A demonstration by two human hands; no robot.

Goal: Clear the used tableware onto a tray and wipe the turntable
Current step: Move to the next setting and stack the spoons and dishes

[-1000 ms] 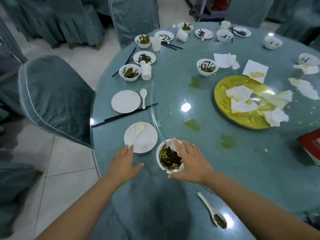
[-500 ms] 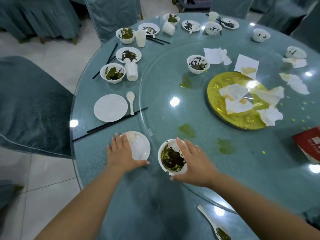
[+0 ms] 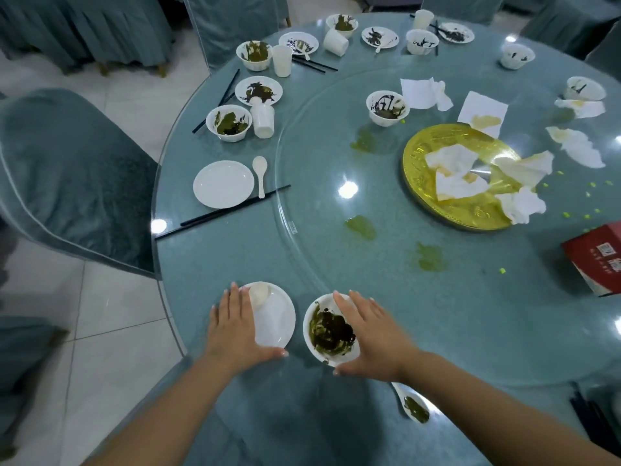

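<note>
**Both hands down on dirty crockery at the table's near edge**

Left hand (image 3: 235, 327) flat over a small white round plate (image 3: 274, 317), fingers straight, thumb hooked under its near rim. Right hand (image 3: 373, 331) spread wide around a sauce-smeared white bowl (image 3: 327, 331), cupping its right side. Plate and bowl just beside each other, at the clear glass turntable (image 3: 336, 156) edge.
</note>
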